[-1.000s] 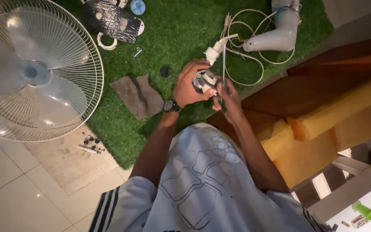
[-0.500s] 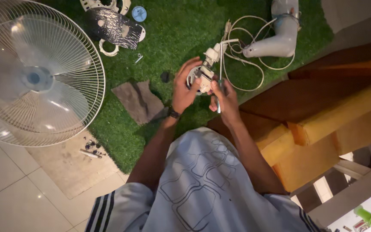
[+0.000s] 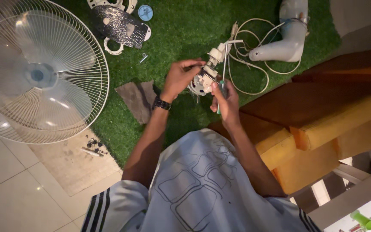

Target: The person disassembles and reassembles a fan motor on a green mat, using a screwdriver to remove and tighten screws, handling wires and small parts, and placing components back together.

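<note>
Green artificial turf (image 3: 185, 25) covers the floor ahead of me. At centre my left hand (image 3: 180, 79) pinches the top of a small white motor assembly (image 3: 203, 79), fingers closed on it; my right hand (image 3: 225, 95) grips a screwdriver (image 3: 223, 81) against it. A fan guard (image 3: 35, 68) lies at nine o'clock, the white fan neck (image 3: 286, 38) at one o'clock.

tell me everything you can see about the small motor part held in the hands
The motor part is a small whitish assembly with a rounded metal-looking body and a pale plastic block at its upper end. It is held tilted above the green turf. The left hand pinches it from the left, the right hand supports it from below while holding a thin screwdriver. White cable trails from it.
</note>
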